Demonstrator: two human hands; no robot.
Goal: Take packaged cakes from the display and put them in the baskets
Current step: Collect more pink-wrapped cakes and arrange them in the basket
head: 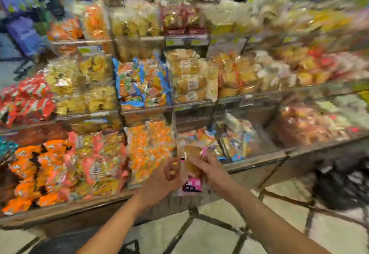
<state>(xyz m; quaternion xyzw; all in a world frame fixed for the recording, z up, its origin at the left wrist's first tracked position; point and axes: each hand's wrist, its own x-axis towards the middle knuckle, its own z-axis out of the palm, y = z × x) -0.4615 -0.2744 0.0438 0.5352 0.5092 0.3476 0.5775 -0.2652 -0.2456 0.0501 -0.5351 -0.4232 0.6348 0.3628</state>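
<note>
Left hand (169, 175) and right hand (209, 171) are both closed round one packaged cake (192, 163), which is held upright just in front of the lowest tier of the display (199, 112), clear of the other packets. The pick is judged done for this cake and the placing is left; no cake is seen in a basket. A dark blurred shape (343, 183) on the right may be a basket, though this cannot be told. Open tiled floor (219, 233) is seen below the arms, and the display's front edge (257, 160) lies close behind the wrists
</note>
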